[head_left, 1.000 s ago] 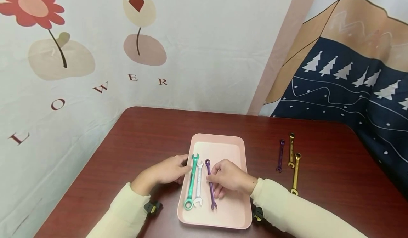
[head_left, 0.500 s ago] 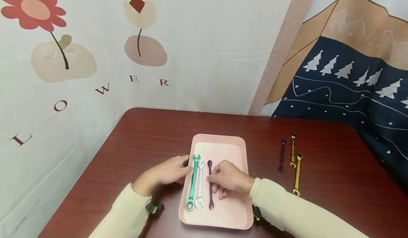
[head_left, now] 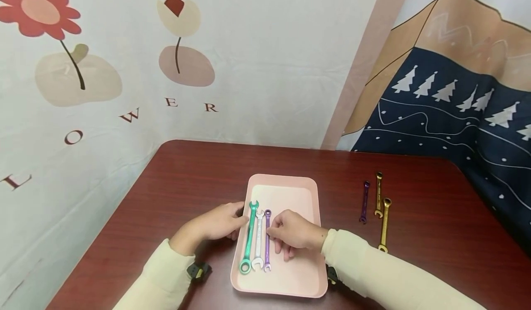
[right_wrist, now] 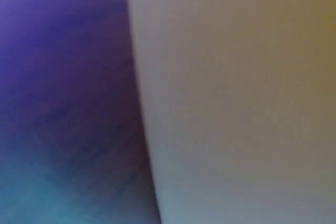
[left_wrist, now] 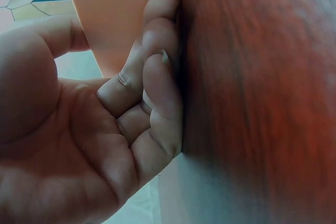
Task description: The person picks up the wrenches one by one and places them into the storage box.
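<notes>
In the head view a pink tray (head_left: 286,287) holds three combination wrenches side by side. A green wrench (head_left: 249,238) lies at the left, a silver wrench (head_left: 259,241) beside it, and a purple wrench (head_left: 267,250) just right of the silver one. My right hand (head_left: 295,230) pinches the purple wrench near its middle between thumb and fingers. At the tray's left side, my left hand (head_left: 221,221) holds the rim, thumb over the edge. The left wrist view shows its curled fingers (left_wrist: 161,85) low against the tray's outer wall (left_wrist: 118,14).
On the red-brown table (head_left: 199,171), right of the tray, lie another purple wrench (head_left: 364,202) and two gold wrenches, one farther back (head_left: 379,194) and one nearer (head_left: 385,224). A printed cloth (head_left: 265,61) hangs behind the table. The right wrist view is blurred and mostly blocked.
My right hand has shifted the purple wrench left, close to the silver one, and it has straightened from a tilt to nearly parallel. The left hand keeps its hold on the tray.
</notes>
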{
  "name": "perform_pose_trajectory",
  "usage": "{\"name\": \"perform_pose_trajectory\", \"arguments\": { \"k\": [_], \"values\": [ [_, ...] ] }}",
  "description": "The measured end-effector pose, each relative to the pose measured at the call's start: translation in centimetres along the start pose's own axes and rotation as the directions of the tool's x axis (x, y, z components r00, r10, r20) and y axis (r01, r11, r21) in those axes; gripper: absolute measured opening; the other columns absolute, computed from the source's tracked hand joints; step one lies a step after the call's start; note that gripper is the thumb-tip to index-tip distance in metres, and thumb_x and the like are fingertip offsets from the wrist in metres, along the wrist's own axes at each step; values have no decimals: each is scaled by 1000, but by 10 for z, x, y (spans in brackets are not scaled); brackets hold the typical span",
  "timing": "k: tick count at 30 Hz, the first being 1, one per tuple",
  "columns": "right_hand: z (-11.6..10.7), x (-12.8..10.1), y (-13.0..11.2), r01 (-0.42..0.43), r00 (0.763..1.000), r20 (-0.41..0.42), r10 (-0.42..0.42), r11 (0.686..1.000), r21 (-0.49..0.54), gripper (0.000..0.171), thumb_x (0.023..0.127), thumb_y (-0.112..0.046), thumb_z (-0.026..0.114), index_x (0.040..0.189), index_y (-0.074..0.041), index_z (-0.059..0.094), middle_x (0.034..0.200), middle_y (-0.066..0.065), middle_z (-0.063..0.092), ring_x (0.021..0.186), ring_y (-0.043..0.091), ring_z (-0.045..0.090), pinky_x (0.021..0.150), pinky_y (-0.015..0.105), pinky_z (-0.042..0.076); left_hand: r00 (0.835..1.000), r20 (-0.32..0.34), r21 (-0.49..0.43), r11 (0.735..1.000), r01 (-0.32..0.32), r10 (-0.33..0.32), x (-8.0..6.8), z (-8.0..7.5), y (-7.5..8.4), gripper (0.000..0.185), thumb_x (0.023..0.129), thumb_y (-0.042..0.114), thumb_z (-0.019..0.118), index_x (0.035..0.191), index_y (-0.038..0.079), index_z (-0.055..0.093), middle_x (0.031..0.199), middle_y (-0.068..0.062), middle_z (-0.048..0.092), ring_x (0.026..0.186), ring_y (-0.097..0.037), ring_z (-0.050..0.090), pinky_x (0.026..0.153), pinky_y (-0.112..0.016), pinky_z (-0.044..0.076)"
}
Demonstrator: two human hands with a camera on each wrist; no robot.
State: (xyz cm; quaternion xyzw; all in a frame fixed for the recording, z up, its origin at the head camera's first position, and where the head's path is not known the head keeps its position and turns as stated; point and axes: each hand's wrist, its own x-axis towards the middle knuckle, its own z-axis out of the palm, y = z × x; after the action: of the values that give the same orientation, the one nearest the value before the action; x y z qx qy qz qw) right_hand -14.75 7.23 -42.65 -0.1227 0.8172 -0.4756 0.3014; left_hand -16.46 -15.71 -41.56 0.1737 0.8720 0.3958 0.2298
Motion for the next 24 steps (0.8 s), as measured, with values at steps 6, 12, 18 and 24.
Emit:
{"name": "perform_pose_trajectory", "arguments": {
  "k": [6, 12, 18, 24],
  "values": [
    [0, -1, -2, 3, 1000, 5, -3, 1000, -18, 27, 100, -12, 57, 75, -1, 59, 53, 4, 60, 35, 9, 54, 35, 19, 42, 1000, 1, -8, 1000, -3, 3, 0, 0, 0, 43, 102, 19, 52, 140, -1, 47, 61, -4, 59, 53, -15, 56, 53, -32, 50],
    [-4, -5, -6, 29, 1000, 5, -29, 998, -46, 24, 98, -11, 57, 75, -3, 59, 54, 4, 61, 36, 9, 55, 36, 23, 46, 1000, 7, -19, 1000, -9, 9, -1, 0, 0, 43, 102, 19, 51, 140, -1, 48, 65, -3, 61, 55, -14, 58, 53, -32, 51],
    [-18, -15, -12, 98, 994, -44, -104, 988, -123, 20, 97, -12, 56, 80, -4, 62, 54, 5, 62, 38, 9, 56, 38, 26, 47, 1000, 9, -26, 1000, -4, 4, 0, 0, 0, 46, 102, 19, 51, 142, -2, 46, 70, -3, 64, 57, -15, 60, 55, -33, 53],
    [-36, -26, -14, 143, 982, -99, -162, 974, -178, 20, 97, -13, 58, 83, 0, 64, 57, 5, 61, 40, 11, 54, 39, 24, 43, 1000, 8, -1, 1000, 0, 0, 1, 0, -1, 46, 102, 19, 50, 144, -1, 46, 65, -3, 62, 54, -15, 58, 53, -32, 51]
  ]
}}
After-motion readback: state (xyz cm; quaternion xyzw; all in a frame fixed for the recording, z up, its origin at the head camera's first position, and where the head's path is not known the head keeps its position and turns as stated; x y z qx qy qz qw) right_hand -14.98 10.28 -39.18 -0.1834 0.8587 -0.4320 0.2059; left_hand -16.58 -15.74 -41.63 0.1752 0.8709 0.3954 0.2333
